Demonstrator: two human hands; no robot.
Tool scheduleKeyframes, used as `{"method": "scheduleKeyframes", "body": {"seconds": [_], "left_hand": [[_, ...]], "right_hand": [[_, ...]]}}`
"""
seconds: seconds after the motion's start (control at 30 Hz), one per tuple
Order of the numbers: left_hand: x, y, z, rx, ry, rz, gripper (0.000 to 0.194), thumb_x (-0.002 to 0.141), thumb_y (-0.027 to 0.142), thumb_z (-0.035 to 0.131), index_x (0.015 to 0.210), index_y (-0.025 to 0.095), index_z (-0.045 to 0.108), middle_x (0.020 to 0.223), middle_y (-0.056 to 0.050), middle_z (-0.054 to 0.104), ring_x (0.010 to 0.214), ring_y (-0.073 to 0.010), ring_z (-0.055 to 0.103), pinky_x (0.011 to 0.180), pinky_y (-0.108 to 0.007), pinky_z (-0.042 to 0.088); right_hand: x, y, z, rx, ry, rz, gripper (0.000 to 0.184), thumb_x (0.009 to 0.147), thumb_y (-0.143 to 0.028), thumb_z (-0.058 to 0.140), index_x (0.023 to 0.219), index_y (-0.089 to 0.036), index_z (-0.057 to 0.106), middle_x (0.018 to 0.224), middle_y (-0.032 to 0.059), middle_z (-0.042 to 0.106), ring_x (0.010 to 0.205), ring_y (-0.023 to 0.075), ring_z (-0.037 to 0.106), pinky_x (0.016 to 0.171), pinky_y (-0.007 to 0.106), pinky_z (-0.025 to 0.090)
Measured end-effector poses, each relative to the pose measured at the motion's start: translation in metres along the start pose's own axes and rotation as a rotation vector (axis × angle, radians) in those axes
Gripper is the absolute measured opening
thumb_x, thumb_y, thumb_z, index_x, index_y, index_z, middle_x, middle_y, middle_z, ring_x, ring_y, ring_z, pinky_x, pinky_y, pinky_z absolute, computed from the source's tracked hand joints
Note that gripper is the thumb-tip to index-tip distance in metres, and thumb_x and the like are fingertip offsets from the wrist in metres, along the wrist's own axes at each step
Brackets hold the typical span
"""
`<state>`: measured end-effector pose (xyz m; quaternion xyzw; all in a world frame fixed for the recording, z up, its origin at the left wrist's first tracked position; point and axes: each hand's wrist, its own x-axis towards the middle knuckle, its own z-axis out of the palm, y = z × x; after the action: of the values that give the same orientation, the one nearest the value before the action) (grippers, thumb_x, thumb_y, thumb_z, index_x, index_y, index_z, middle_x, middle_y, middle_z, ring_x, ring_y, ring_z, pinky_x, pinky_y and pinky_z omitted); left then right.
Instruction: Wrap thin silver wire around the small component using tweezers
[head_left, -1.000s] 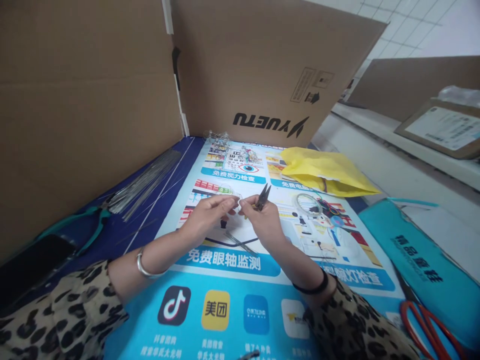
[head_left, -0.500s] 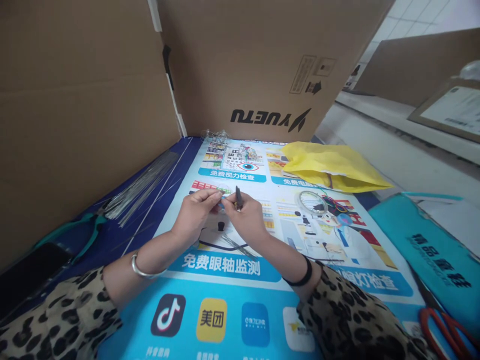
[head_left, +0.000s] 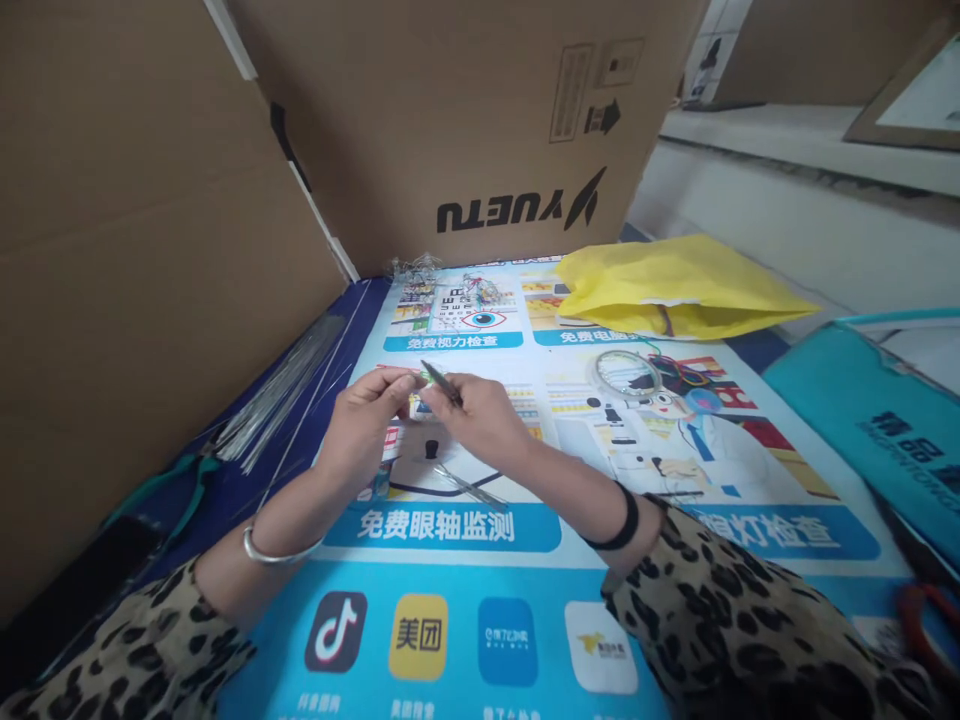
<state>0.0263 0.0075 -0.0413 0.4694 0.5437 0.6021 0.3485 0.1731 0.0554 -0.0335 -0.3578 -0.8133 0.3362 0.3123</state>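
My left hand (head_left: 373, 415) is closed in a pinch, its thumb and fingertips pressed together. Whatever it pinches is too small to make out, though a bit of green shows by the fingertips. My right hand (head_left: 484, 420) grips a slim dark pointed tool (head_left: 442, 382), perhaps tweezers. The tool tilts up and left, its tip close to my left fingertips, and the two hands nearly meet. Below them a small bunch of short thin wires (head_left: 472, 487) lies on the printed poster (head_left: 442, 560).
Cardboard panels (head_left: 480, 110) stand at the back and left. Long wires (head_left: 281, 395) and teal-handled pliers (head_left: 187, 490) lie at left. A yellow bag (head_left: 675, 285), a coil of wire (head_left: 628, 372) and a teal pouch (head_left: 862, 410) are at right. Red-handled scissors (head_left: 919, 620) lie lower right.
The dark tool has swung from nearly upright to leaning left, and its tip is now at my left fingertips. Both hands shift slightly left as the view moves.
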Motion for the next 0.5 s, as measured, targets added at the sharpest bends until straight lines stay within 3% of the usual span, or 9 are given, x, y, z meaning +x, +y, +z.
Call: {"method": "scheduleKeyframes", "body": {"seconds": [0.1,0.2,0.33,0.5], "left_hand": [[0.003,0.003,-0.006,-0.011,0.009,0.015,0.015,0.077,0.031,0.062,0.078,0.016,0.064,0.063,0.002,0.057,0.052,-0.0063,0.044,0.051,-0.019,0.036],[0.005,0.003,-0.011,-0.025,0.010,0.003,0.016,0.078,0.032,0.061,0.075,0.016,0.061,0.070,0.000,0.061,0.049,-0.0054,0.043,0.047,-0.019,0.033],[0.007,0.000,-0.011,-0.013,0.013,0.013,0.016,0.077,0.031,0.061,0.077,0.015,0.063,0.079,-0.002,0.065,0.050,-0.0053,0.044,0.047,-0.019,0.034],[0.011,-0.001,-0.013,-0.027,0.028,0.027,0.015,0.077,0.030,0.060,0.076,0.015,0.062,0.073,-0.001,0.064,0.049,-0.0051,0.043,0.046,-0.018,0.033]], "right_hand": [[0.008,0.011,-0.023,-0.031,0.067,0.085,0.042,0.086,-0.057,0.035,0.081,-0.019,0.053,0.070,0.0031,0.063,0.065,0.0149,0.058,0.057,0.024,0.036],[0.016,0.035,-0.034,-0.063,0.104,0.185,0.047,0.087,-0.060,0.027,0.083,-0.020,0.049,0.070,0.0042,0.062,0.064,0.0159,0.058,0.059,0.025,0.038],[0.019,0.064,-0.026,-0.083,0.162,0.190,0.046,0.089,-0.058,0.021,0.081,-0.021,0.048,0.070,0.0039,0.062,0.067,0.0165,0.058,0.062,0.026,0.038],[0.014,0.072,-0.011,-0.149,0.117,0.063,0.040,0.089,-0.054,0.025,0.083,-0.022,0.048,0.073,0.0025,0.060,0.068,0.0165,0.055,0.061,0.027,0.037]]}}
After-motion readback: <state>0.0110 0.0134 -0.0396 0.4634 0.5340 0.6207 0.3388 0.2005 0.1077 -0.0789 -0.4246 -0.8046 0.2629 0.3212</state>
